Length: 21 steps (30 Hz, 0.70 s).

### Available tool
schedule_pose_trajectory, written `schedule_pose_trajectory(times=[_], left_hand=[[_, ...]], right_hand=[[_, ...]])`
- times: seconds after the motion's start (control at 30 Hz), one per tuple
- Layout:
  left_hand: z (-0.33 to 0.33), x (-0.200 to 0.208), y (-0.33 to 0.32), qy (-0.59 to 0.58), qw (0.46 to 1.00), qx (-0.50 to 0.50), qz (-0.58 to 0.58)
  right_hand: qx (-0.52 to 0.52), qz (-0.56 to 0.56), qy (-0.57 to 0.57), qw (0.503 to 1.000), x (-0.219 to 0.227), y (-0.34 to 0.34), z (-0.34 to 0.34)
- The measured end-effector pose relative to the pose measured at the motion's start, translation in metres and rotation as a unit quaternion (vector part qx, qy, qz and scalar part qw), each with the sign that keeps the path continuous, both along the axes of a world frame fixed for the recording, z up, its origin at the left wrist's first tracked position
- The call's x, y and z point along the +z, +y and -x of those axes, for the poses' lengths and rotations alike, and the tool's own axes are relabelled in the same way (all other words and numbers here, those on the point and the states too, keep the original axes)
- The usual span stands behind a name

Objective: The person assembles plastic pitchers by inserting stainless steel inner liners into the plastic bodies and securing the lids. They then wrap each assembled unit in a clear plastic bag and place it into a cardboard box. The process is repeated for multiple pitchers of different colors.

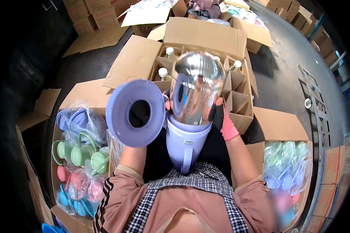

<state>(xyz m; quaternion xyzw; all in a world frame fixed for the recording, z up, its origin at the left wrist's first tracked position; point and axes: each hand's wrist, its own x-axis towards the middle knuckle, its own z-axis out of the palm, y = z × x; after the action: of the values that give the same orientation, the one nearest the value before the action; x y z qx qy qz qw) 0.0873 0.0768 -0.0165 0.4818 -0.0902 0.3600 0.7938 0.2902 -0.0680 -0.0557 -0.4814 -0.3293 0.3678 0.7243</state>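
Note:
A silver mirrored glass flask liner (198, 83) stands upright in the mouth of a light purple thermos body (186, 145) with a side handle, its lower end inside the rim. My right hand (224, 120), in a pink and black glove, is closed against the liner's right side. At the liner's left side, my left hand (167, 101) shows only some fingers. A purple flared ring (116, 112) with a round central hole hides the rest of that hand; whether the hand also grips the ring, I cannot tell. The thermos body rests upright at my lap, against a checked apron.
Ahead stands an open divided carton (206, 33) with several white-capped liners. A carton at the left (81, 87) holds bagged purple, green, pink and blue plastic parts; another at the right (278, 124) holds bagged green and purple parts. More cartons are stacked behind.

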Motion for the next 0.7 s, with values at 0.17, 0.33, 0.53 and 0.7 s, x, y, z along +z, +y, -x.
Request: schedule_pose_trajectory(times=[0.17, 0.33, 0.53, 0.7], left_hand=[[0.011, 0.002, -0.034, 0.041, 0.995, 0.060, 0.063], [0.003, 0.011, -0.047, -0.009, 0.981, -0.025, 0.191], [0.000, 0.011, -0.055, -0.009, 0.971, 0.001, 0.239], [0.003, -0.004, 0.005, 0.056, 0.952, 0.293, -0.064]], right_hand=[[0.013, -0.032, -0.193, 0.981, 0.039, -0.006, 0.008], [0.158, 0.248, -0.453, 0.842, 0.078, -0.012, 0.015], [0.335, 0.354, -0.567, 0.664, 0.093, 0.023, 0.022], [0.135, 0.149, 0.014, 0.979, 0.108, 0.001, 0.020]])
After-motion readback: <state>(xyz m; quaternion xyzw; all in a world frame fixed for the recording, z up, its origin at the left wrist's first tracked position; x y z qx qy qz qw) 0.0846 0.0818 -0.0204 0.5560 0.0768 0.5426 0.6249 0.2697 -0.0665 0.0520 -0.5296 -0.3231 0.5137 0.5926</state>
